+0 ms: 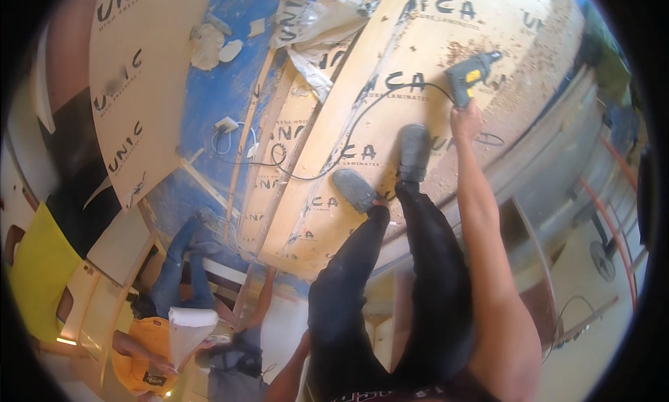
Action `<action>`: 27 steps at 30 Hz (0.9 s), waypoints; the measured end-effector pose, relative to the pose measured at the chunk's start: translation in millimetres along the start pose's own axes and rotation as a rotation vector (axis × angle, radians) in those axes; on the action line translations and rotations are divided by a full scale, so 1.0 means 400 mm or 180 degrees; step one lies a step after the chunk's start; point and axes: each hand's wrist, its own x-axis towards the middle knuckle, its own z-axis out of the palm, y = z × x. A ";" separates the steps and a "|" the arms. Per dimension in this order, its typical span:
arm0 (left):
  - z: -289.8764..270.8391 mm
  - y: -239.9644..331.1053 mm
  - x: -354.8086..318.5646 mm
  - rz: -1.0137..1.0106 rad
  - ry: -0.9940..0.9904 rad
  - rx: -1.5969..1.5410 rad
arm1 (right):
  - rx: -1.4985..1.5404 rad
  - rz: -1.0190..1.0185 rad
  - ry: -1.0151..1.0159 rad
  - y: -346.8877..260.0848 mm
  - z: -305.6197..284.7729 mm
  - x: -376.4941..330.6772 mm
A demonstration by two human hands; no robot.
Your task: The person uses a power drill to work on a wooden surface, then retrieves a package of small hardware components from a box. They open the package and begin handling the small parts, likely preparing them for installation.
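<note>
Grey and yellow, the corded pistol-shaped power tool (468, 77) is in the right hand (468, 120), at upper right of my view. I see that hand wrapped around the handle, arm stretched out, tool nose aimed up and to the right. I can't tell whether the nose touches the dark-printed laminate board (376, 127) below it. Brown shavings (468, 51) lie on the board beside the tool. Left hand: I can't make it out, so I can't tell its state.

Black cord (362, 116) leaves the handle, arcs left across the board and loops near a white block (226, 125) on the blue surface (209, 99). Both grey clogs (416, 151) are on the board, just below the tool. I also get a crumpled clear plastic sheet (317, 26) at top centre. Lower left, a co-worker in an orange shirt (136, 353) holds a white sheet (191, 322); another person in grey (237, 377) is next to them.
</note>
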 end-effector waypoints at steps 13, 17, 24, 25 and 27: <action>0.016 0.412 -0.380 0.0702 0.0137 -0.0174 | 0.0729 -0.0191 -0.1655 0.237 -0.318 -0.095; -0.047 0.622 -0.632 0.1563 0.0216 -0.0547 | 0.1180 0.0708 -0.2550 0.301 -0.710 -0.219; -0.092 0.789 -0.868 0.2345 0.0512 -0.0622 | 0.1753 0.1159 -0.2868 0.257 -1.147 -0.154; -0.093 0.804 -0.881 0.2462 0.0446 -0.0661 | 0.1955 0.1238 -0.2802 0.229 -1.188 -0.117; -0.090 0.837 -0.896 0.2475 0.0324 -0.0684 | 0.2236 0.1119 -0.2783 0.162 -1.252 -0.036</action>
